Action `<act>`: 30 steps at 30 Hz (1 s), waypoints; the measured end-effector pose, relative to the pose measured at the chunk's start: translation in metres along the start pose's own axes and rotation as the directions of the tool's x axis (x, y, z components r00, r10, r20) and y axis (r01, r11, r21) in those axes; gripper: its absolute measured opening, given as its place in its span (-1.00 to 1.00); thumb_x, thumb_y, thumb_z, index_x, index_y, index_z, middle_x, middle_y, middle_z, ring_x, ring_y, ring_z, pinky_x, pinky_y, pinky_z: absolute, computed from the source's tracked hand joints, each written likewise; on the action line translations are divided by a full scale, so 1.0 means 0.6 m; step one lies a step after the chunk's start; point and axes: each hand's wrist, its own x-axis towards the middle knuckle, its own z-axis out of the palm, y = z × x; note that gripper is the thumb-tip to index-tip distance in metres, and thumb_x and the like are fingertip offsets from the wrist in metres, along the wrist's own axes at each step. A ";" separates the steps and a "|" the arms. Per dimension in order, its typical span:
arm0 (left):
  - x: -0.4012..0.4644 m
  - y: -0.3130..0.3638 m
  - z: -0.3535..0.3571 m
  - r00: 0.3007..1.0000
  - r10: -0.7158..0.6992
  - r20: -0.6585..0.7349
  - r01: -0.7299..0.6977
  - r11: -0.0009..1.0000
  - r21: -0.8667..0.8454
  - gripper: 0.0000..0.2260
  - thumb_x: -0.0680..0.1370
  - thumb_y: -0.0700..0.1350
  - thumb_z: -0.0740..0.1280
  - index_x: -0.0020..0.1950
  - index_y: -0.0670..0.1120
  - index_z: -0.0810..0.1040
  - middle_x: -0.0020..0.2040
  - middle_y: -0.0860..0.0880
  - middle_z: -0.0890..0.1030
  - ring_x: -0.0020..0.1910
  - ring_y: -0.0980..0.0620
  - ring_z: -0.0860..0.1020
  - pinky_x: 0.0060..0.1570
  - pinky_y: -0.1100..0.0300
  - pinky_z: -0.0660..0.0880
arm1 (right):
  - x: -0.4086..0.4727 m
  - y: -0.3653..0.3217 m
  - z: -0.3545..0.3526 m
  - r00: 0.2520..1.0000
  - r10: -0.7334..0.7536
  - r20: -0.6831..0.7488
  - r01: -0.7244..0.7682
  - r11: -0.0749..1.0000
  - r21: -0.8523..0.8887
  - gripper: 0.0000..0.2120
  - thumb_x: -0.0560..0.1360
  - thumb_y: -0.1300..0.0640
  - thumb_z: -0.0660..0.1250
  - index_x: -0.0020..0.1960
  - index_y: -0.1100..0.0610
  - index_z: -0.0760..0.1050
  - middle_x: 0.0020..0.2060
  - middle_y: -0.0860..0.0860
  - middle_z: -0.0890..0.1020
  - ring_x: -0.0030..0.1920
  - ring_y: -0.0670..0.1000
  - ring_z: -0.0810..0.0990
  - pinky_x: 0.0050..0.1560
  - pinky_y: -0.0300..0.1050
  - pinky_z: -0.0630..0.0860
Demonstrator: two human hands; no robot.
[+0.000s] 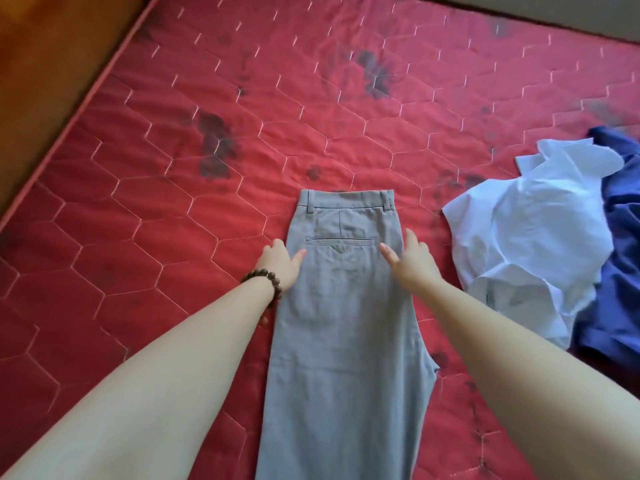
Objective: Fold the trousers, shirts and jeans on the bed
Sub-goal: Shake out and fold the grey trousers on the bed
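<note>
- One pair of grey trousers [343,306], one white shirt [530,244], one blue garment [620,271], two hands.
- Shirt lies crumpled to the right of the trousers, apart from them, partly over the blue garment.
- Red quilted mattress [173,202] carries dark blotches; wooden floor [52,46] to its left.
- Trousers lie flat mid-bed, legs stacked, waistband far, back pocket up.
- Left hand [282,261], beaded bracelet [265,282] on its wrist, and right hand [412,258] rest on the trousers' side edges below the pocket, fingers straight, gripping nothing.

Matt grey woven trousers [343,306] on a quilted, stained mattress [173,202].
</note>
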 end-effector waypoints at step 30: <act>-0.046 -0.106 0.128 0.858 0.490 -0.155 -0.332 0.758 0.562 -0.42 0.57 0.28 -0.05 0.54 0.21 -0.17 0.57 -0.08 -0.18 0.55 -0.10 -0.18 0.49 -0.08 -0.17 | -0.064 0.105 0.137 0.876 -0.431 -0.215 0.261 0.800 -0.540 -0.45 0.60 -0.20 -0.01 0.55 -0.12 -0.02 0.56 -0.03 -0.02 0.56 0.06 -0.07 0.48 0.25 -0.15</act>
